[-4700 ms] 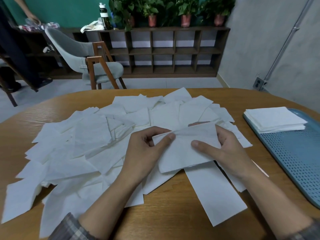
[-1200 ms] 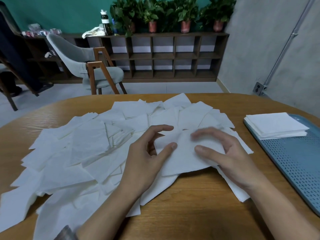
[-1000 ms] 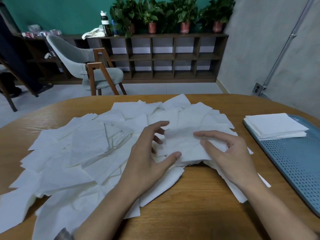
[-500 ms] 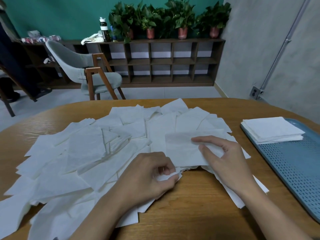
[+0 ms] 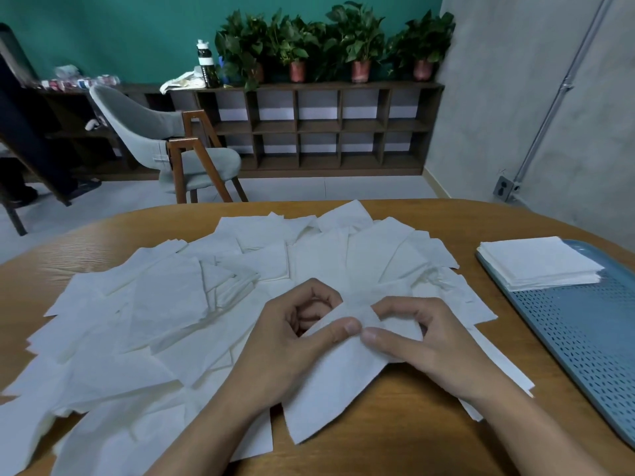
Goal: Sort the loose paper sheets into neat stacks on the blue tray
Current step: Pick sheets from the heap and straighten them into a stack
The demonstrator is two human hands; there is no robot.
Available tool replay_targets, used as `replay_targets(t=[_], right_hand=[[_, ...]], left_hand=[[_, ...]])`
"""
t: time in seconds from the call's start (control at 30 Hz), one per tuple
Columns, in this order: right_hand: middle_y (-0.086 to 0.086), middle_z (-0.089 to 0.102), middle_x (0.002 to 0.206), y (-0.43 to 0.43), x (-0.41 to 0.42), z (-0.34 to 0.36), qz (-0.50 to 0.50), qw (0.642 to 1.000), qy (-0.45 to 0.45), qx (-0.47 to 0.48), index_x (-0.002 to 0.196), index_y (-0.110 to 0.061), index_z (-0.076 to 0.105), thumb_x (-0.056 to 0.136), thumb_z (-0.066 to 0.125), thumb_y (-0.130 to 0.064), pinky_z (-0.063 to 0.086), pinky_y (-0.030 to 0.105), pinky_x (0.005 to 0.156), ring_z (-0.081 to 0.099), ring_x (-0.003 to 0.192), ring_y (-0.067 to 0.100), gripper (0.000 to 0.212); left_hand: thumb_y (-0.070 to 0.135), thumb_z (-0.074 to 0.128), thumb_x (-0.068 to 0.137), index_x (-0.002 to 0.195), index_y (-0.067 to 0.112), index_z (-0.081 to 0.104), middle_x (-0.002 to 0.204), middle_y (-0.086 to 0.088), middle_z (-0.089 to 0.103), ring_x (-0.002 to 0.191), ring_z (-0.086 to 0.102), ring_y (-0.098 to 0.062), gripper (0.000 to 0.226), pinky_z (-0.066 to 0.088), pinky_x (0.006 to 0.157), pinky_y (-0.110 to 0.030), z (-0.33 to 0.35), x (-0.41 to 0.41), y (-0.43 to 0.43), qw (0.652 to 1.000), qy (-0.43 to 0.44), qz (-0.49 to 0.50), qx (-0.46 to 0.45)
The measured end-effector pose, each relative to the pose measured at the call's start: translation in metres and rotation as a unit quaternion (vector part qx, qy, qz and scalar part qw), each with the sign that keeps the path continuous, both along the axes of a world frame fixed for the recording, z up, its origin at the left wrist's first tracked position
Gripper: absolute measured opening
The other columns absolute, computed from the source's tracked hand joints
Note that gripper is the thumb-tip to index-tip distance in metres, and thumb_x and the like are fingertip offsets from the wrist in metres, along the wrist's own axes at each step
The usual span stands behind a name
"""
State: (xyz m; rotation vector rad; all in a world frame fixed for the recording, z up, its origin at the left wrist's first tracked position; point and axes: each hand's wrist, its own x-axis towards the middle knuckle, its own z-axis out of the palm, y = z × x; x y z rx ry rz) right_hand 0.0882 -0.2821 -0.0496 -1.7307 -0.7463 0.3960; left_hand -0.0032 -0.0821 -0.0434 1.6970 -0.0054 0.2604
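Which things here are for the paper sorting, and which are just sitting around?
For the job: held sheet, pinched by left hand and right hand; loose sheets; neat stack; blue tray.
Just around: chair; potted plants; bottle; shelf.

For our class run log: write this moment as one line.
left hand pinches paper sheet | right hand pinches same sheet | neat stack on blue tray

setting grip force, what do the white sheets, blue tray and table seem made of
White sheets: thin, matte tissue-like paper; the held sheet crumples softly where the left hand and right hand pinch it. Blue tray: probably plastic, smooth with slight sheen and moulded perforations. Table: wood or wood-look veneer, visible grain, satin finish.
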Motion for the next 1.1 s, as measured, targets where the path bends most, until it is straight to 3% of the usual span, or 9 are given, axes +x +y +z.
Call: replay_targets(t=[0.17,0.27,0.37,0.53,0.63,0.73,0.93,1.03,1.1], right_hand=[[-0.015,0.079,0.100,0.002,0.004,0.002,-0.073,0.997,0.025,0.017,0.083,-0.028,0.083,0.089,0.079,-0.024,0.047,0.007,0.082,0.071,0.100,-0.002,0.009],[-0.022,0.076,0.109,0.000,0.004,0.002,-0.076,0.997,0.027,-0.009,0.097,-0.031,0.081,0.086,0.081,-0.029,0.047,0.011,0.090,0.067,0.108,-0.007,0.011],[-0.033,0.070,0.119,0.002,-0.002,0.005,-0.053,0.998,0.027,-0.032,0.116,-0.042,0.072,0.079,0.081,-0.040,0.048,0.013,0.096,0.062,0.114,-0.012,0.038],[-0.031,0.057,0.138,0.006,-0.007,0.007,-0.015,0.997,-0.012,-0.075,0.139,-0.058,0.052,0.086,0.083,-0.047,0.044,0.035,0.113,0.052,0.132,-0.004,0.062],[-0.039,0.049,0.141,0.007,-0.008,0.005,-0.016,0.996,-0.042,-0.075,0.141,-0.065,0.041,0.088,0.080,-0.042,0.040,0.029,0.114,0.044,0.134,-0.012,0.070],[-0.054,0.038,0.137,0.009,-0.008,0.004,-0.012,0.995,-0.062,-0.083,0.141,-0.071,0.033,0.088,0.079,-0.044,0.034,0.015,0.106,0.032,0.129,-0.029,0.075],[-0.054,0.036,0.139,0.010,-0.007,0.001,-0.028,0.994,-0.074,-0.076,0.140,-0.072,0.033,0.092,0.078,-0.037,0.032,0.012,0.106,0.030,0.130,-0.029,0.075],[-0.050,0.035,0.143,0.009,-0.006,0.003,-0.056,0.993,-0.086,-0.057,0.140,-0.070,0.035,0.092,0.079,-0.029,0.030,0.010,0.103,0.027,0.134,-0.026,0.078],[-0.047,0.035,0.143,0.005,-0.005,0.003,-0.080,0.992,-0.084,-0.041,0.141,-0.068,0.035,0.089,0.081,-0.026,0.030,0.016,0.109,0.031,0.139,-0.015,0.080]], left_hand=[[0.026,0.088,0.085,0.101,0.032,0.075,0.093,0.002,0.078,0.091,0.076,-0.020,0.022,0.061,0.081,-0.038,-0.004,0.002,0.010,0.996,0.033,0.040,0.066],[0.021,0.087,0.085,0.101,0.031,0.076,0.088,-0.006,0.076,0.087,0.076,-0.027,0.022,0.060,0.081,-0.050,0.000,0.002,0.012,0.997,0.029,0.062,0.036],[0.019,0.089,0.082,0.100,0.027,0.076,0.086,-0.007,0.077,0.086,0.077,-0.025,0.024,0.060,0.077,-0.047,0.001,0.001,0.010,0.998,0.025,0.058,0.028],[0.021,0.092,0.079,0.096,0.030,0.079,0.087,0.002,0.078,0.087,0.075,-0.014,0.023,0.058,0.079,-0.027,-0.001,0.001,0.009,0.996,0.017,0.054,0.076],[0.024,0.091,0.080,0.095,0.035,0.080,0.091,0.012,0.078,0.091,0.074,-0.008,0.022,0.053,0.080,-0.018,-0.004,0.002,0.009,0.991,0.000,0.060,0.122],[0.025,0.090,0.082,0.098,0.035,0.080,0.096,0.014,0.078,0.095,0.074,-0.008,0.022,0.056,0.084,-0.023,-0.007,0.002,0.009,0.988,-0.013,0.055,0.145],[0.034,0.091,0.078,0.100,0.043,0.077,0.094,0.017,0.073,0.084,0.068,-0.011,0.027,0.047,0.074,-0.013,-0.011,0.005,0.011,0.972,-0.048,0.113,0.199],[0.049,0.083,0.082,0.107,0.043,0.074,0.105,0.020,0.069,0.101,0.065,-0.006,0.027,0.044,0.079,-0.010,-0.012,0.007,0.013,0.954,-0.075,0.137,0.254],[0.050,0.080,0.084,0.106,0.042,0.075,0.108,0.020,0.072,0.107,0.066,-0.002,0.024,0.045,0.083,-0.010,-0.011,0.006,0.014,0.967,-0.048,0.132,0.213]])
